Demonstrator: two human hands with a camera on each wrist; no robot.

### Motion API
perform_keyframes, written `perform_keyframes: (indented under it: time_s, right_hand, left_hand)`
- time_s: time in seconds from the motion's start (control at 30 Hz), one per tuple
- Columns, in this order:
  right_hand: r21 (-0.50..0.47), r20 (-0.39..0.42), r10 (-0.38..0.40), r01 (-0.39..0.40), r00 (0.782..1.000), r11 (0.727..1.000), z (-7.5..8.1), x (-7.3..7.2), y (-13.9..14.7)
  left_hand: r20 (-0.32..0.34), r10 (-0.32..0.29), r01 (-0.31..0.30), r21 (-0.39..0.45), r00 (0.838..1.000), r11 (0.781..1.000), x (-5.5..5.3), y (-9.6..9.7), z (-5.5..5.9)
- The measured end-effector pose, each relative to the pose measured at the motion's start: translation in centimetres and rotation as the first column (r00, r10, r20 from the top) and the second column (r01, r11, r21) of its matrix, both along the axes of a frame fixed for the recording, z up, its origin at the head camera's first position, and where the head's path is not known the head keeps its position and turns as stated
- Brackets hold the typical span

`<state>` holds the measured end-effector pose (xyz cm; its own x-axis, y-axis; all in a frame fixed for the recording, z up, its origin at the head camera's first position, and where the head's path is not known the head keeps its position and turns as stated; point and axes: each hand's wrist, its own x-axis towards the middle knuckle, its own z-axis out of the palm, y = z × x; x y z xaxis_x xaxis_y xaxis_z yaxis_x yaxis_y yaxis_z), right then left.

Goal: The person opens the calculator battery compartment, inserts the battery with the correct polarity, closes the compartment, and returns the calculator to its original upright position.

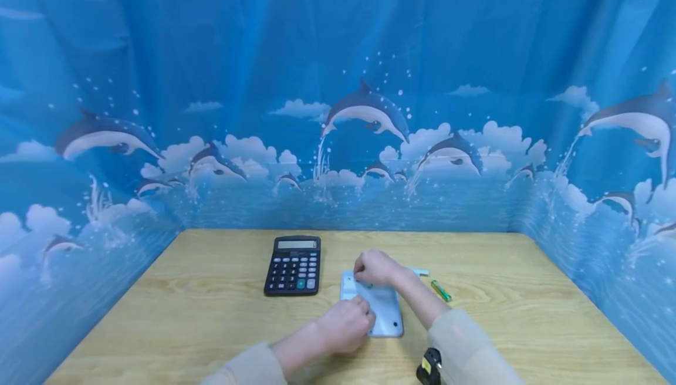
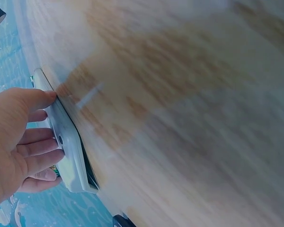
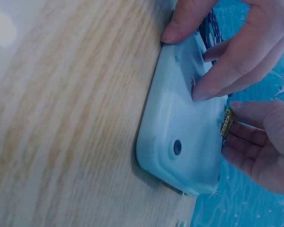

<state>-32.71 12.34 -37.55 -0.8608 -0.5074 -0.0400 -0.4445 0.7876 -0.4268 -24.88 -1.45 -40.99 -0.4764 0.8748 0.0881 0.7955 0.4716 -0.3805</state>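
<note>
A light-blue device (image 1: 385,306) lies back side up on the table, with dark round feet near its corners. My left hand (image 1: 345,323) holds its near left part. In the left wrist view, the left thumb (image 2: 47,97) is at the near edge and the fingers bend over the back. My right hand (image 1: 377,267) is at the far left part of the device. The right wrist view shows that hand pinching a small battery (image 3: 226,124) between thumb and fingertips, at the device's far side. In the head view the fingers hide this battery.
A black calculator (image 1: 293,266) lies to the left. Right of the device are a green battery (image 1: 440,291) and a small light-blue strip (image 1: 421,272). A black object with a yellow label (image 1: 429,366) is by the right sleeve. A dolphin-print curtain (image 1: 338,109) surrounds the table.
</note>
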Motion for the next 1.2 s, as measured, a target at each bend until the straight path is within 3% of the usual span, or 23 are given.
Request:
perform_keyframes:
  time_s: [0.3,0.6,0.73,0.97,1.2]
  right_hand:
    - [-0.026,-0.018,0.006,-0.007,1.000,1.000,0.05,-0.41,0.05]
    - [0.027,-0.077,0.052,-0.050,0.996,0.998,0.07,-0.54,0.19]
    - [0.018,-0.067,0.046,-0.045,0.997,0.999,-0.11,-0.63,0.32]
    - [-0.013,-0.048,0.030,-0.030,0.998,0.999,-0.27,-0.34,0.21]
    - [-0.015,-0.026,0.012,-0.013,1.000,1.000,-0.14,-0.19,0.03]
  left_hand:
    - [0.018,0.025,-0.025,0.005,1.000,1.000,-0.12,0.20,0.25]
    - [0.022,0.037,-0.037,0.003,0.999,0.999,-0.10,0.35,0.42]
    - [0.034,0.029,-0.029,0.007,0.999,1.000,-0.09,0.33,0.45]
    - [-0.026,0.001,0.000,0.016,1.000,1.000,-0.14,0.10,-0.03]
    - [-0.009,0.002,-0.002,0.020,1.000,1.000,-0.04,0.07,-0.09]
